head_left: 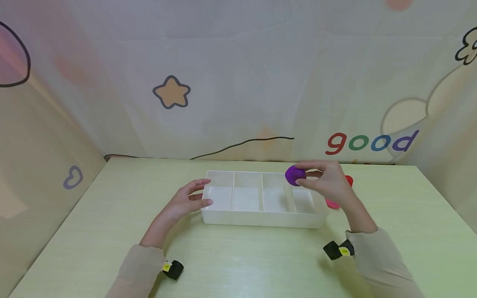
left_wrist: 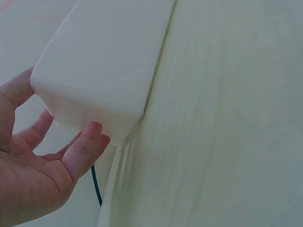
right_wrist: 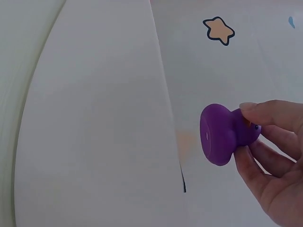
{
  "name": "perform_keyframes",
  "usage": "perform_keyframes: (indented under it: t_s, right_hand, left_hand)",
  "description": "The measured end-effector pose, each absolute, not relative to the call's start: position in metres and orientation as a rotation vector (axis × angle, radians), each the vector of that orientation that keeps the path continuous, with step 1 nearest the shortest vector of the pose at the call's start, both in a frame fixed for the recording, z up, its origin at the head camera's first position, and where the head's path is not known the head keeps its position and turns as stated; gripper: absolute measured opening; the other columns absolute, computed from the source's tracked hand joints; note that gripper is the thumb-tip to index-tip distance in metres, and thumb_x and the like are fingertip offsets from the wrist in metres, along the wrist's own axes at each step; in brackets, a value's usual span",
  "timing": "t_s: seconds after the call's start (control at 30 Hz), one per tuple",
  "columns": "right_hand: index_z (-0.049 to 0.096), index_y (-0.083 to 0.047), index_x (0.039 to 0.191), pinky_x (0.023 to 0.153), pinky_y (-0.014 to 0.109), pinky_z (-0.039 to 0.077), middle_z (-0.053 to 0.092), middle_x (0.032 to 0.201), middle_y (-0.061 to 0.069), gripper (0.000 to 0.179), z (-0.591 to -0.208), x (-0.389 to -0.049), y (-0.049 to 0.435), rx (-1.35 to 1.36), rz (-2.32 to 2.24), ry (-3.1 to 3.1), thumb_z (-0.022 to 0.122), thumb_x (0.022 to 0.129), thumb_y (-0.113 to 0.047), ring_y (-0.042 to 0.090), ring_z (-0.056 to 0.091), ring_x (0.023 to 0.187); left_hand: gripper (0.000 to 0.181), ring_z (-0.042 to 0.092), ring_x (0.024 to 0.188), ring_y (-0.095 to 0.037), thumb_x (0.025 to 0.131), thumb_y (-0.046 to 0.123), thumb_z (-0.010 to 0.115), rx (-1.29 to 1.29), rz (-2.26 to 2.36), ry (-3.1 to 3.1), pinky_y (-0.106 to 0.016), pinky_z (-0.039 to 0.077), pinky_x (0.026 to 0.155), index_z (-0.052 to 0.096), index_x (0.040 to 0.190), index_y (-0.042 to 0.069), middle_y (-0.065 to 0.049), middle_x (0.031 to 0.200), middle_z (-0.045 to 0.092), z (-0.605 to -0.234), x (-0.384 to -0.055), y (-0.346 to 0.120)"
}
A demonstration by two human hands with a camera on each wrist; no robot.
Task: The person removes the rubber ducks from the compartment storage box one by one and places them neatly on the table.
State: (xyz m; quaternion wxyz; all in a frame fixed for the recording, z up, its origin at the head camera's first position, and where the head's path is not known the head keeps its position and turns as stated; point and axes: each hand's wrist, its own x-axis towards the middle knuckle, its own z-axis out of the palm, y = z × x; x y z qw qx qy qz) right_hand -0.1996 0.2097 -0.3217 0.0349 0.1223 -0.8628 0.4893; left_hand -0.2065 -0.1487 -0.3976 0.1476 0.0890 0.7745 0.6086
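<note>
My right hand (head_left: 329,179) pinches a small purple rubber duck (head_left: 292,176) between thumb and fingers, above the right part of a white divided box (head_left: 261,218). In the right wrist view, the duck (right_wrist: 218,135) is tipped sideways; its rounded base points away from the palm, and an eye and a bit of orange show by the fingertips. My left hand (head_left: 185,198) holds the box's left end, thumb at the near corner and fingers toward the back. The left wrist view shows those fingertips against the end wall of the box (left_wrist: 99,52). The visible compartments hold nothing.
Partly hidden behind my right hand and forearm are a red object (head_left: 349,180) and a pinkish-red one (head_left: 332,204), right of the box. The pale green table (head_left: 238,260) ends at a printed cloth backdrop (head_left: 238,91), with similar cloth at both sides.
</note>
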Motion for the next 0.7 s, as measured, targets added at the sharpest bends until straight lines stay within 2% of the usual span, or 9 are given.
perform_keyframes:
  t_s: [0.43, 0.5, 0.7]
  right_hand:
    - [0.062, 0.002, 0.113, 0.069, 0.016, 0.051, 0.060, 0.112, 0.022, 0.039, -0.319, -0.195, 0.240, 0.256, 1.348, -2.691, 0.072, 0.077, -0.006, 0.033, 0.060, 0.097]
    - [0.062, 0.003, 0.113, 0.069, 0.015, 0.050, 0.060, 0.112, 0.023, 0.039, -0.320, -0.194, 0.246, 0.258, 1.334, -2.683, 0.072, 0.077, -0.008, 0.027, 0.062, 0.093]
    - [0.058, 0.005, 0.117, 0.067, 0.017, 0.051, 0.055, 0.116, 0.021, 0.046, -0.324, -0.190, 0.266, 0.196, 1.407, -2.662, 0.073, 0.078, -0.014, -0.003, 0.061, 0.081]
  left_hand:
    - [0.062, 0.038, 0.125, -0.035, 0.080, 0.017, 0.071, 0.248, 1.754, 2.228, -0.044, 0.042, 0.094, 0.042, 0.134, 0.017, -0.014, 0.140, 0.031, -0.399, -0.207, -0.149]
    - [0.062, 0.038, 0.125, -0.035, 0.080, 0.017, 0.070, 0.254, 1.754, 2.226, -0.043, 0.042, 0.094, 0.042, 0.135, 0.016, -0.015, 0.140, 0.031, -0.399, -0.207, -0.150]
    - [0.062, 0.039, 0.124, -0.034, 0.079, 0.017, 0.071, 0.240, 1.763, 2.218, -0.042, 0.043, 0.093, 0.042, 0.134, 0.017, -0.014, 0.140, 0.032, -0.400, -0.208, -0.150]
